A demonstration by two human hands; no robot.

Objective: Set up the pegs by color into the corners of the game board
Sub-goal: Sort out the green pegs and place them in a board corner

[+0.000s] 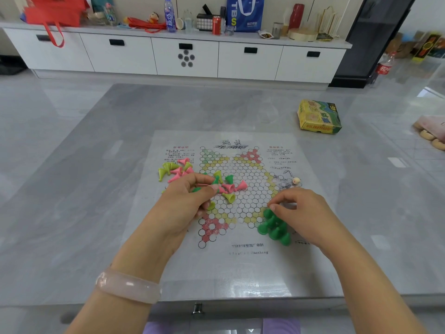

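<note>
on the grey bench (101, 145) lies the game board (243, 189). the left hand (185, 201) curls over mixed pegs (228, 186), seemingly pinching some; the right hand (301, 213) pinches a dark green peg (267, 213) beside the green cluster (274, 229) at the near-right corner.

The left hand (190, 201) curled over loose pegs on the game board (231, 196), a yellow-green peg (211, 205) showing under its fingers. Just beyond its fingertips lay mixed pegs (228, 186), pink, green and yellow; further out past the knuckles sat a pile of yellow and pink pegs (174, 169). The right hand (301, 213) bent its fingers down, its thumb touching the cluster of dark green pegs (273, 226) standing upright beneath it. Well beyond that hand lay a yellow-green box (319, 116).
</note>
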